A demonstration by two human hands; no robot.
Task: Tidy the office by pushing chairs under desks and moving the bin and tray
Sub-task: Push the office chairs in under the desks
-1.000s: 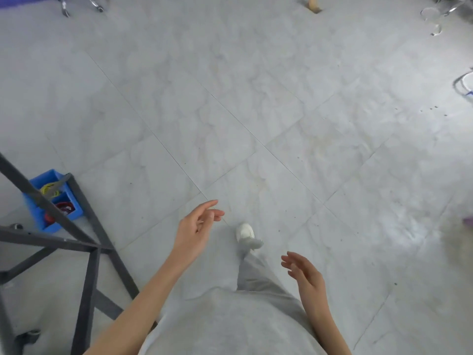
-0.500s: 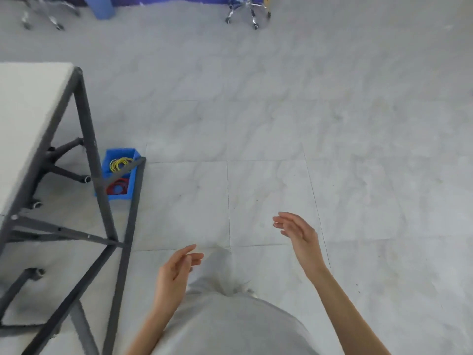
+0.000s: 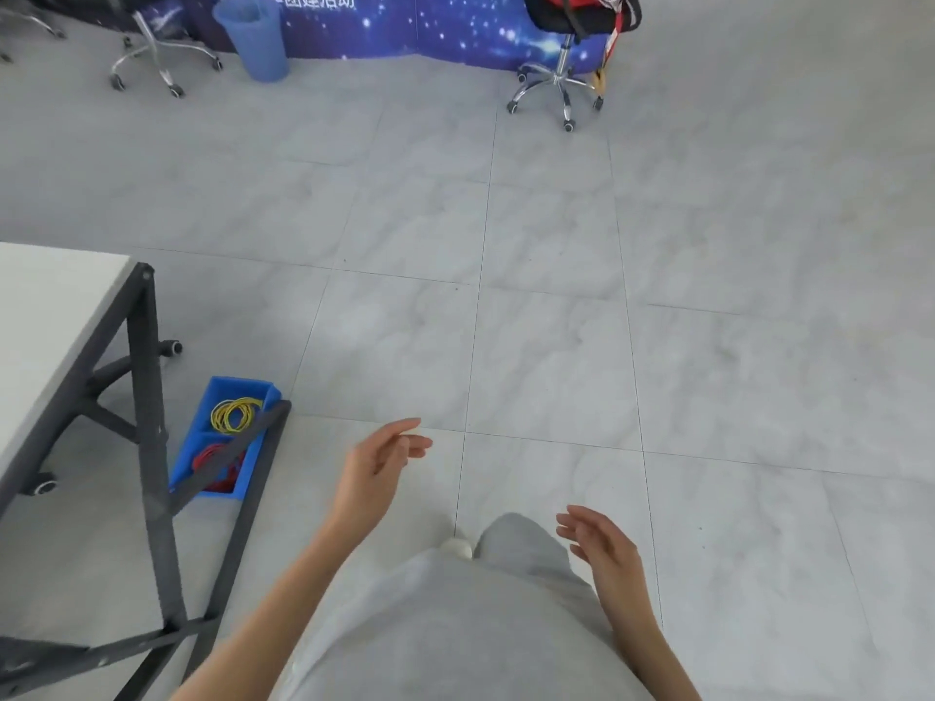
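1. The left hand [image 3: 372,473] hangs in the air above the grey marbled floor tiles [image 3: 556,306], its grip loose and open, fingers relaxed and holding nothing.
2. The right hand [image 3: 604,551] hangs lower and nearer the body, its grip likewise open with gently bent fingers and nothing in it.
3. The blue plastic tray [image 3: 212,478], split into compartments, lies on the floor to the left of the left grip, near it but apart. It sits partly behind the dark grey metal frame [image 3: 152,447] of the white-topped bench [image 3: 45,326].
4. A coil of yellow bands [image 3: 234,413] lies in the tray's far compartment, and red bands [image 3: 215,460] in the nearer one.
5. The tall light-blue plastic bin [image 3: 253,37] stands upright on the floor far ahead and to the left of both grips, against a dark blue starry banner [image 3: 430,27].
6. An office chair with a chrome star base and black seat [image 3: 561,83] stands far ahead of the right grip, well apart from the bench; red material lies on its seat.
7. Another chrome-based chair [image 3: 162,58] stands just left of the bin, far from the left grip.
8. A black caster [image 3: 174,347] shows under the bench, beyond the tray.
9. Grey clothing [image 3: 455,629] and a white shoe tip [image 3: 458,547] fill the space between the two grips.
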